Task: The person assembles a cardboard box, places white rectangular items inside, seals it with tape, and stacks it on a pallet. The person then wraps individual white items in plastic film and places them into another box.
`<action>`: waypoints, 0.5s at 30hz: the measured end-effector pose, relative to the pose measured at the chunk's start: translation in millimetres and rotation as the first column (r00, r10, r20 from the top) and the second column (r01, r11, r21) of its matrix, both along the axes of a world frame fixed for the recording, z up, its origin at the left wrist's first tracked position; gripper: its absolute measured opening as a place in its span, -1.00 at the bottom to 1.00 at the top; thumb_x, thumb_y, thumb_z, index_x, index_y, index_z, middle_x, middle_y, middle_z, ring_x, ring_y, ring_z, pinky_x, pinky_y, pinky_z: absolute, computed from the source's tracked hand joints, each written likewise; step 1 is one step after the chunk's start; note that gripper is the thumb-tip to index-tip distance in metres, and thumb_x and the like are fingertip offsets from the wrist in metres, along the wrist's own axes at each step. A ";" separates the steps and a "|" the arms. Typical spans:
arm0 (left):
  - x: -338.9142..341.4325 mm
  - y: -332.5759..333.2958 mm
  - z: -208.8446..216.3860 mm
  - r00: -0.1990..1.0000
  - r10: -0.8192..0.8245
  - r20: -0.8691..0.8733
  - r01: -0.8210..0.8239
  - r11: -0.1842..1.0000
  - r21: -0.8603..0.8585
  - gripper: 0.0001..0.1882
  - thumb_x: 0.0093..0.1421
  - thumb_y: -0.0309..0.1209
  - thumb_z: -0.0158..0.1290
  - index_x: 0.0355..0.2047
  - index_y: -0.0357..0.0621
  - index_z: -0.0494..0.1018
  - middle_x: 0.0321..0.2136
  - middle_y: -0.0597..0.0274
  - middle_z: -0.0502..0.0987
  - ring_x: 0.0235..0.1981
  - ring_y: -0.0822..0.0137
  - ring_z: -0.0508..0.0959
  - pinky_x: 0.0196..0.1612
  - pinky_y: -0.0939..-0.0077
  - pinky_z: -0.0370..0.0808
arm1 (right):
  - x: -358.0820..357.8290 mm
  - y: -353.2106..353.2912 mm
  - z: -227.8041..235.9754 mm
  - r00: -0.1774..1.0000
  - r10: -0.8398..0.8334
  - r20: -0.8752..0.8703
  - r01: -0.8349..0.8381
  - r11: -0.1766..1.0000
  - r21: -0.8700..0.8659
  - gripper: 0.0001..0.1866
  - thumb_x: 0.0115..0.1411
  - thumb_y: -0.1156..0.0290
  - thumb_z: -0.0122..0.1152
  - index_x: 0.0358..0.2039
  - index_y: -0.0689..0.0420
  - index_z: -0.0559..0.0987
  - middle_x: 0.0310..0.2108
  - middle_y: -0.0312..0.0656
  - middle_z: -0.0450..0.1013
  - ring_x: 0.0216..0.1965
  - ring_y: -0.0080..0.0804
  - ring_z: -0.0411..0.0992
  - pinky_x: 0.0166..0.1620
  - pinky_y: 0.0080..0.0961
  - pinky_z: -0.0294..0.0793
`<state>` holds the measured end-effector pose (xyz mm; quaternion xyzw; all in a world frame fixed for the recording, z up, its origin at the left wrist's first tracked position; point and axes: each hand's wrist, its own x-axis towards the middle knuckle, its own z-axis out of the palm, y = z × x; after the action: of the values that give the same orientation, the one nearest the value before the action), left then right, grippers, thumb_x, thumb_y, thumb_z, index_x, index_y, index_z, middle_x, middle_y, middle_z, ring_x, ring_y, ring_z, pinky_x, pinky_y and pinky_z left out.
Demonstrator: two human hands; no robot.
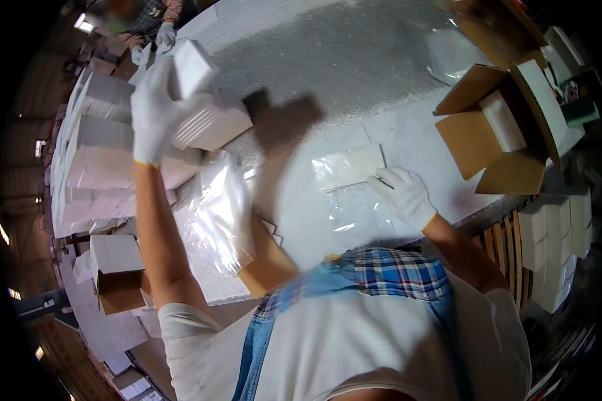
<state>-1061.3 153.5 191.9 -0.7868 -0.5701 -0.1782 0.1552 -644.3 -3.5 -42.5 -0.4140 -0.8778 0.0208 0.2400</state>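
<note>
My left hand (pixel 155 113), in a white knit glove, is raised at the upper left. Its thumb and fingers grip a white rectangular slab (pixel 195 70) above a stack of similar white slabs (pixel 224 123). My right hand (pixel 407 197), gloved too, is low over the table at the right. Its bent fingers meet the edge of a clear plastic bag (pixel 354 212) and appear to pinch it; the exact contact is hard to see. A flat white piece (pixel 349 168) lies in the bag's far part. A pile of shiny clear bags (pixel 219 214) lies between my arms.
Tall stacks of white slabs (pixel 100 157) line the left side. An open cardboard box (pixel 471 144) with white pieces inside stands at the right, near another clear bag (pixel 451 53). A smaller box (pixel 117 257) is at lower left. Across the table are a co-worker's gloved hands (pixel 166 35).
</note>
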 end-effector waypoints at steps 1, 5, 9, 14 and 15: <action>42.2 -13.6 -3.3 1.000 0.000 0.012 0.000 0.998 -0.070 -0.33 -0.17 -0.08 0.44 -0.13 -0.27 0.52 -0.22 -0.06 0.63 -0.18 -0.03 0.64 -0.10 0.12 0.57 | 1.9 0.8 -2.4 1.000 -0.005 0.004 0.005 1.000 -0.019 -0.64 0.12 0.38 0.17 -0.04 -0.06 0.64 -0.07 -0.35 0.52 -0.08 -0.34 0.50 -0.08 -0.39 0.53; 133.8 -49.0 -69.9 0.980 -0.071 -0.188 -0.020 0.897 -0.441 -0.27 -0.18 0.03 0.46 -0.15 -0.21 0.47 -0.35 0.03 0.56 -0.33 0.11 0.59 -0.16 0.19 0.51 | -0.1 1.9 -2.7 1.000 0.017 -0.008 -0.017 0.999 -0.027 -0.68 0.11 0.38 0.17 -0.09 -0.04 0.64 -0.10 -0.35 0.51 -0.09 -0.36 0.51 -0.12 -0.42 0.56; 195.7 -89.9 -142.2 0.984 -0.090 -0.151 -0.017 0.805 -0.593 -0.23 -0.15 0.21 0.37 -0.17 -0.17 0.48 -0.34 0.05 0.57 -0.28 0.08 0.60 -0.13 0.22 0.46 | -4.1 1.1 -0.3 0.998 0.033 -0.052 -0.033 0.999 0.008 -0.69 0.12 0.38 0.17 -0.10 -0.02 0.64 -0.11 -0.35 0.52 -0.09 -0.35 0.51 -0.11 -0.40 0.56; 214.7 -101.4 -181.0 0.991 -0.124 -0.056 0.073 0.832 -0.550 -0.18 -0.17 0.19 0.38 -0.06 -0.16 0.47 -0.23 0.01 0.58 -0.14 0.04 0.59 -0.05 0.23 0.43 | -1.2 -21.7 1.4 0.995 -0.069 -0.069 0.067 0.997 -0.034 -0.68 0.13 0.36 0.17 -0.08 -0.01 0.64 -0.09 -0.33 0.54 -0.04 -0.33 0.51 -0.06 -0.34 0.55; 217.0 -101.1 -181.1 0.990 -0.124 -0.061 0.069 0.825 -0.561 -0.18 -0.17 0.18 0.38 -0.04 -0.16 0.47 -0.20 0.00 0.58 -0.10 0.04 0.58 -0.04 0.23 0.42 | 0.9 -29.1 -1.3 0.994 -0.081 -0.074 0.077 0.995 -0.057 -0.67 0.15 0.33 0.18 -0.05 0.01 0.63 -0.06 -0.29 0.55 -0.03 -0.29 0.51 -0.05 -0.31 0.56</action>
<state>-844.3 52.4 10.8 -0.8333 -0.5487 0.0257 -0.0630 -643.4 -32.6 -43.8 -0.4537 -0.8500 0.0509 0.2627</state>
